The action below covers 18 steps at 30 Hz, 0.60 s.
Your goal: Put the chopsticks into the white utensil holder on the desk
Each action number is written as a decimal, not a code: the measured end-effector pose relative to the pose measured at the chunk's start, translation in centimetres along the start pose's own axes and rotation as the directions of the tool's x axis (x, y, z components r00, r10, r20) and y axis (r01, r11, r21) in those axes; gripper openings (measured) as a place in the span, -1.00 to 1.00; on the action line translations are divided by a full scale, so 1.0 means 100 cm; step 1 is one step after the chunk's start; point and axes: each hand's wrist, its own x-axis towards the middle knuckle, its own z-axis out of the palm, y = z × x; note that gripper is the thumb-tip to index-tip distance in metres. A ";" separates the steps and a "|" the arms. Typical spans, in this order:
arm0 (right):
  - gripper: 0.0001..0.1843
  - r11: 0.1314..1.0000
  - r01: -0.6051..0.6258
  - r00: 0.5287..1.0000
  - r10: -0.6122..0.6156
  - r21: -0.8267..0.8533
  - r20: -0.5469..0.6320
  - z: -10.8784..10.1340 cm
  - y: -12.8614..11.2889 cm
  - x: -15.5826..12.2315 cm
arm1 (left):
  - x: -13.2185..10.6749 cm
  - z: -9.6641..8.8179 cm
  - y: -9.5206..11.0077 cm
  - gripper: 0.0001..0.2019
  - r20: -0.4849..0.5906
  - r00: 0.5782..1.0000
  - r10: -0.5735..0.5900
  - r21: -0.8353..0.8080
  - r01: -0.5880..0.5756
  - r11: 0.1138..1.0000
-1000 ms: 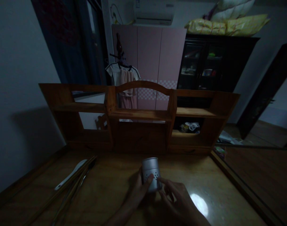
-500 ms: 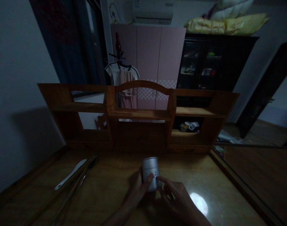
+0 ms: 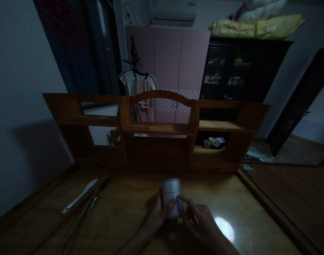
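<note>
Light: dim; detail is limited.

A small silver perforated metal cylinder cup (image 3: 171, 196) is seen standing upright on the glossy brown wooden table (image 3: 119, 216), near the middle of its front half and well clear of the back edge. Small round holes are visible in its lower wall.

The left hand (image 3: 156, 223) is wrapped around the cup from the left. Its thumb is laid across the front wall, and the remaining fingers (image 3: 159, 198) are closed round the far side, so the cup is held.

The right hand (image 3: 201, 226) is brought in from the right. Its fingers (image 3: 187, 202) are drawn narrow, with the index tip and thumb pressed on the lower right wall of the cup.

A bright round reflection (image 3: 225, 229) is noted on the table just right of the right hand.

At the left of the table, a bundle of long thin wooden chopsticks (image 3: 80, 209) is laid diagonally, with a white flat spoon-like utensil (image 3: 79, 196) touching it along its left side. Both lie well apart from the cup.

A low open wooden shelf unit (image 3: 156, 131) is set along the back of the table. Small pale items (image 3: 214, 142) are seen in its lower right compartment; what they are cannot be told.
</note>
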 end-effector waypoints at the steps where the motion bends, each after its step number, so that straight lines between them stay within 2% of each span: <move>1: -0.47 1.000 0.002 1.000 -0.002 0.000 0.002 0.000 0.000 0.000 | 0.000 0.000 0.000 -0.18 -0.004 1.000 -0.005 0.001 0.005 1.000; 18: -0.53 1.000 -0.007 1.000 0.006 0.029 0.025 -0.001 -0.005 0.001 | -0.002 0.002 0.007 -0.34 -0.040 0.999 -0.030 -0.045 0.029 0.999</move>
